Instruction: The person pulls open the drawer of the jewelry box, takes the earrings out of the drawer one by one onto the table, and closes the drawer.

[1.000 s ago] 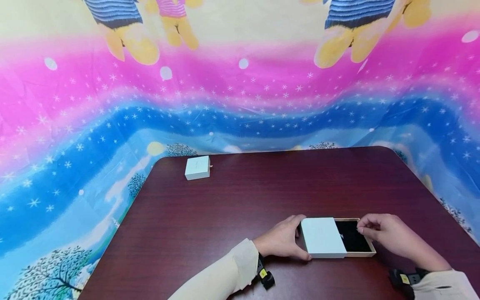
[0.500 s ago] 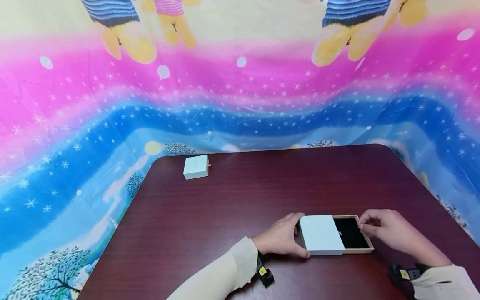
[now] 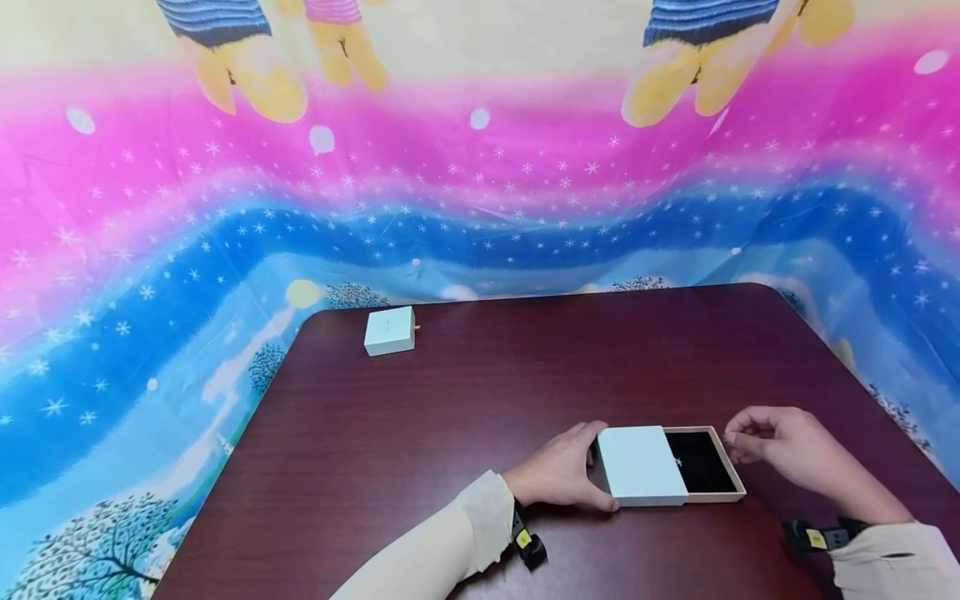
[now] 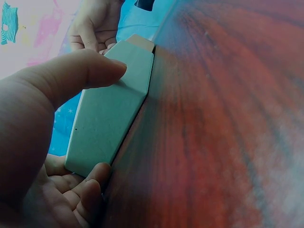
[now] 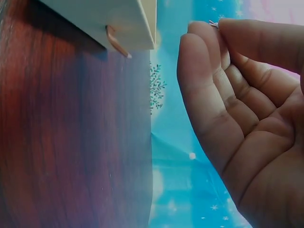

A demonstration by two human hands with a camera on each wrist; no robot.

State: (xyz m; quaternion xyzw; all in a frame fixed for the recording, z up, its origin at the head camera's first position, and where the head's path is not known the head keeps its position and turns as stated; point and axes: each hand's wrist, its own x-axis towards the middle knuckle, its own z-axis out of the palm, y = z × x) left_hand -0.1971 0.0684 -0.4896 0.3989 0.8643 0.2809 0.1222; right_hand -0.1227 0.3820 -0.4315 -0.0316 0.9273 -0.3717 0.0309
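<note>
The left hand (image 3: 557, 473) grips the white square cardboard box (image 3: 643, 463) — good bracing — while the right hand (image 3: 791, 450) pinches a tiny silvery metal piece (image 5: 213, 23), best held securely.

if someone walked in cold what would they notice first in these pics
Probably the vivid pink and blue backdrop, which hangs behind the dark red table. Next, the partly opened white box toward the lower right of the head view, its black lining showing and the left hand gripping its left end. In the right wrist view, a tiny silvery thing pinched in the right hand catches the eye.
</note>
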